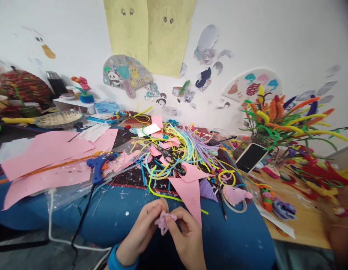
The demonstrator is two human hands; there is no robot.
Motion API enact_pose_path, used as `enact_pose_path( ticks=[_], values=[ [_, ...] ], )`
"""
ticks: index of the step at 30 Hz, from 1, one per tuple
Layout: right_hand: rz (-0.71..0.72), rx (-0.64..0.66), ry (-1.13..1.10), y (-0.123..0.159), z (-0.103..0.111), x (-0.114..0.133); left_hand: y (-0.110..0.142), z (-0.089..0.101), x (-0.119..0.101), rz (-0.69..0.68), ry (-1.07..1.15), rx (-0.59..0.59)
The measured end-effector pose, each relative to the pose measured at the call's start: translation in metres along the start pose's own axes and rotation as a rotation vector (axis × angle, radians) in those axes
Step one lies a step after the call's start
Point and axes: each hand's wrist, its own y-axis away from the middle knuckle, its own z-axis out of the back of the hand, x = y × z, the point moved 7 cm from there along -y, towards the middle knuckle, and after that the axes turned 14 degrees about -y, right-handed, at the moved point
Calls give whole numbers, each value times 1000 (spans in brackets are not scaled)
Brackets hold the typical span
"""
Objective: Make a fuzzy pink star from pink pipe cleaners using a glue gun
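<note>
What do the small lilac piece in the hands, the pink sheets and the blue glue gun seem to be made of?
The lilac piece: perhaps fuzzy pipe cleaner, matte, from its soft, lumpy outline. The pink sheets: likely matte paper or card, thin and flat with cut edges. The blue glue gun: probably moulded plastic, its body smooth and evenly coloured.

Left grip (147,222), right grip (188,232) — both hold a lilac piece (162,223).

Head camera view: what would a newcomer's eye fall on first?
Probably the bright fuzzy bouquet at the right, in front of the wall. Next, the tangle of yellow, blue and purple strands near the centre. Below it, the left hand and right hand hold a small lilac piece.
</note>
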Motion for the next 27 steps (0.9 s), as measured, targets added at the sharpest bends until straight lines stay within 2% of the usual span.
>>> enact_pose_path(
  ticks=[4, 7, 13, 17, 21, 27],
  values=[
    [-74, -17, -24, -1, 2, 0, -4, 10, -10, -20, 15, -12],
    [-93, -35, -36, 0, 3, -1, -4, 14, -16, -41, -90, -4],
    [-131, -19, -57, -1, 2, -2, -9, 17, -20, -23, -220, 110],
    [-154, 4, -74, -1, 0, -3, -12, 13, -19, -31, -165, 200],
    [-158, -6, -97, 1, 0, -8, -15, 15, -11, -45, -37, 174],
    [-140, 2, -148, 1, -3, -9, -13, 15, -2, -81, 19, 160]
  ],
)
